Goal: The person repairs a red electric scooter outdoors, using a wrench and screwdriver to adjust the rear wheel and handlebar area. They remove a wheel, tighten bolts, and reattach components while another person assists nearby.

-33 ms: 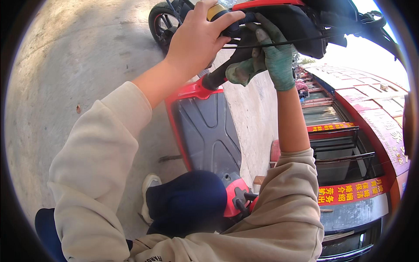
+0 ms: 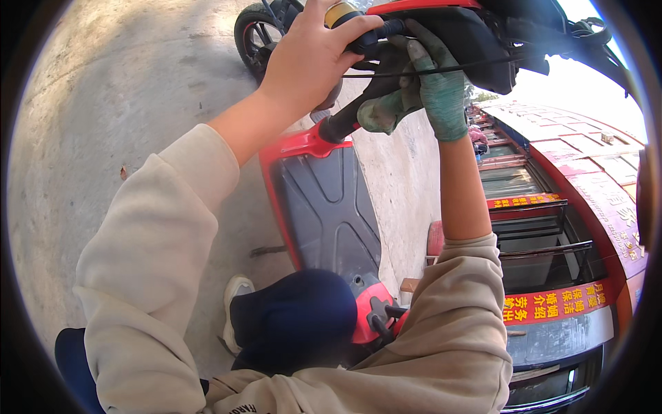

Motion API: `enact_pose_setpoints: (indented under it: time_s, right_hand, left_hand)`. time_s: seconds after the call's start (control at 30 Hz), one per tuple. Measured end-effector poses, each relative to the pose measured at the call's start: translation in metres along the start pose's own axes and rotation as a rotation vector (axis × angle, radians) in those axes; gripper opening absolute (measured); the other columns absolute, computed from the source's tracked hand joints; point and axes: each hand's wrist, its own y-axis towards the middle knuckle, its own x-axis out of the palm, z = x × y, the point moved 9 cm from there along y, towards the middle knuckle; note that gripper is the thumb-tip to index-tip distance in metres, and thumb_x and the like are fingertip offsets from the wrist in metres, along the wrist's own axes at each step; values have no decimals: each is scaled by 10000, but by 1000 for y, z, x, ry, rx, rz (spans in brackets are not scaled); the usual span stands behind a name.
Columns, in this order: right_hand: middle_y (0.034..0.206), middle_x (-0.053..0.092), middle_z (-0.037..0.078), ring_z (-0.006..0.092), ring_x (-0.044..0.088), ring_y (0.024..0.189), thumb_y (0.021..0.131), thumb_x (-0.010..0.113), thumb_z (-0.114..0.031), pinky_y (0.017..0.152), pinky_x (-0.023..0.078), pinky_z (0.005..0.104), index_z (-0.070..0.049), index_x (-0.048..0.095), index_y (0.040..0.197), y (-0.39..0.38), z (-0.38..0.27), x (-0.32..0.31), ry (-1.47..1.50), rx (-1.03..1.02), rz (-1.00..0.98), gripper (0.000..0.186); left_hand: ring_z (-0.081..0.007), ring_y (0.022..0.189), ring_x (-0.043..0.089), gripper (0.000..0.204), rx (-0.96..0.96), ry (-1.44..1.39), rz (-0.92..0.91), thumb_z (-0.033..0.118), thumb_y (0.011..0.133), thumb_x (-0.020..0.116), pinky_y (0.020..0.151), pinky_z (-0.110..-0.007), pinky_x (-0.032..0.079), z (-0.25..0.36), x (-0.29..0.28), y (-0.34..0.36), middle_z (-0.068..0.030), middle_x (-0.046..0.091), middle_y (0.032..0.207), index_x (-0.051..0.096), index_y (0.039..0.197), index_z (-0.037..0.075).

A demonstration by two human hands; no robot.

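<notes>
My bare left hand (image 2: 307,55) is closed around a yellow-and-black cylindrical tool (image 2: 343,14). Its dark nose points right, toward the red-and-black front bodywork (image 2: 458,45) of a scooter. Fingers and the picture's top edge hide part of the tool. My right hand (image 2: 441,96), in a stained green-grey work glove, is bent up under that bodywork beside the tool's nose. What it grips there is hidden. A thin black cable (image 2: 476,64) crosses in front of the gloved fingers. Below both hands, a black stem (image 2: 339,125) meets the scooter's red-edged footboard (image 2: 331,207).
A black spoked wheel (image 2: 258,34) is at the upper left, over concrete ground (image 2: 138,103). My dark-trousered knee (image 2: 296,314) rests near the footboard's near end. Shopfronts with red signs (image 2: 552,303) line the right side.
My left hand and the tool have shifted very slightly left and up. The right hand stays almost where it was, under the bodywork.
</notes>
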Motion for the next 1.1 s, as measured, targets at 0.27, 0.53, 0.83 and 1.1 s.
enact_pose_setpoints:
  time_s: [0.27,0.53,0.83,1.1]
  right_hand:
    - [876,730,58,45,554,577,984,639,-187,527,447,200,17,657,1125,-32,22,-49,-110,74,310,249]
    - [666,603,-11,36,463,476,971,651,-174,432,344,221,-33,655,907,-57,21,-200,-225,68,671,155]
    - [1133,640,133,158,605,870,804,839,-398,766,518,287,42,555,1263,-73,-171,-369,-918,-42,1034,697]
    - [1057,675,119,182,637,908,794,797,-494,817,517,312,13,616,1202,36,-225,-333,-1300,220,386,675]
  left_hand:
    - [-326,1105,611,504,22,-111,-27,94,829,754,916,-395,531,-19,1,11,-131,505,1325,637,1292,255]
    - [-322,1138,604,499,-34,-87,-85,87,817,764,914,-390,539,-16,-3,17,-111,513,1334,651,1274,250]
    - [-315,1098,614,527,-70,-107,-110,51,759,791,888,-388,539,-13,-6,21,-107,536,1305,668,1241,226]
    - [-348,1132,599,512,-24,-84,-111,53,789,750,905,-403,533,-4,-10,22,-136,534,1300,646,1261,221]
